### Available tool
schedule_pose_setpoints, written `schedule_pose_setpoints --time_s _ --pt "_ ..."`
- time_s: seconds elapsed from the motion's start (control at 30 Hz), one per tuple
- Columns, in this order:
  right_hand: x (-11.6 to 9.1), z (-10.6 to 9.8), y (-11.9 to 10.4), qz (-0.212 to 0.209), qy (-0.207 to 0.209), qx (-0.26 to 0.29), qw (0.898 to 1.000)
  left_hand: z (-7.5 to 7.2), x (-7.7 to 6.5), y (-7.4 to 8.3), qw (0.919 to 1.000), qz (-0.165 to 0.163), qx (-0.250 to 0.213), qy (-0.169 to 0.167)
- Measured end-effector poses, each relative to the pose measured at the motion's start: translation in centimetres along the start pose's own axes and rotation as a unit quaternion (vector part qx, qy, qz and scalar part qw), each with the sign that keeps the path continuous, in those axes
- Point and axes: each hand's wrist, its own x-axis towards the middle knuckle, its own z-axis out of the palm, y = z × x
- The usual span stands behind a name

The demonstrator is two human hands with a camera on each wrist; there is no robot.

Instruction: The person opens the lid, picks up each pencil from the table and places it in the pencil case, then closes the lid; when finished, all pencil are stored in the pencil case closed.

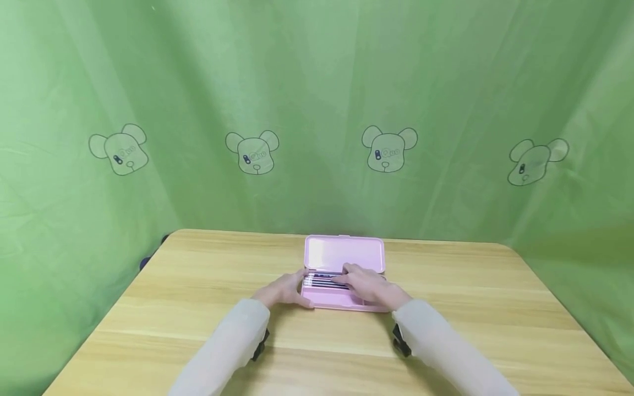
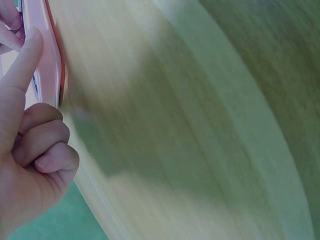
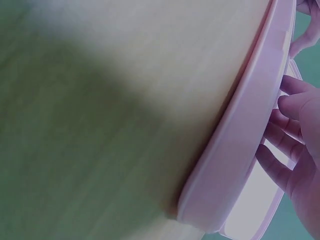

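Note:
A pink pencil case [image 1: 329, 298] lies on the table with its lid [image 1: 346, 253] raised at the back. Several dark-striped pencils [image 1: 321, 281] lie side by side in its rear part. My left hand [image 1: 284, 288] holds the case's left end, the thumb at the front corner; the left wrist view shows curled fingers [image 2: 47, 130] by that end. My right hand [image 1: 367, 284] reaches over the case from the right, fingers on the pencils. In the right wrist view its fingers [image 3: 280, 137] are spread and dip behind the pink front wall, so their tips are partly hidden.
The wooden table [image 1: 198, 264] extends on all sides of the case. A green curtain [image 1: 317, 203] with bear-head outlines hangs behind and beside it. A dark object [image 1: 145, 262] shows past the table's left edge.

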Motion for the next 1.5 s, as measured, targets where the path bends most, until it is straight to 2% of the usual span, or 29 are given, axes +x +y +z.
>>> schedule_pose_setpoints --time_s 0.13,0.33,0.4,0.57,0.67,0.77,0.93,1.03,1.17,1.27,1.4,1.5 --pt "0.0 0.1 0.1 -0.012 0.011 0.012 1.0 -0.1 -0.3 0.5 0.9999 -0.015 0.001 -0.002" --pt "-0.7 -0.4 2.1 -0.003 0.076 0.06 0.995 0.1 -0.2 0.5 0.9998 -0.02 0.004 -0.001" --pt "-1.3 -0.8 3.2 0.016 0.095 0.072 0.993 0.1 -0.3 0.5 0.9998 -0.019 0.01 0.002" --pt "-2.8 -1.5 5.9 0.098 0.115 0.117 0.982 0.0 -0.6 0.7 0.9986 -0.022 0.042 0.023" --pt "-3.5 -1.4 7.1 0.14 0.121 0.142 0.972 0.1 -0.7 0.7 0.9972 -0.027 0.058 0.039" --pt "-3.8 -1.2 7.8 0.165 0.123 0.172 0.963 0.3 -0.8 0.6 0.9965 -0.026 0.064 0.047" --pt "-3.5 -0.8 8.2 0.182 0.12 0.241 0.946 0.5 -0.8 0.5 0.9967 -0.028 0.063 0.044" --pt "-3.2 -0.8 8.1 0.176 0.117 0.285 0.935 0.5 -0.8 0.6 0.9968 -0.028 0.061 0.043" --pt "-3.3 -0.9 8.2 0.174 0.111 0.361 0.91 0.6 -0.8 0.6 0.9971 -0.021 0.057 0.045" --pt "-3.6 -1.1 8.3 0.191 0.104 0.406 0.887 0.7 -0.8 0.6 0.9972 -0.017 0.055 0.048" --pt "-4.2 -1.4 8.3 0.211 0.106 0.429 0.872 0.7 -1.0 0.5 0.9972 -0.014 0.051 0.053" --pt "-4.6 -1.8 8.1 0.225 0.123 0.427 0.867 0.7 -1.1 0.5 0.9975 -0.013 0.045 0.054"
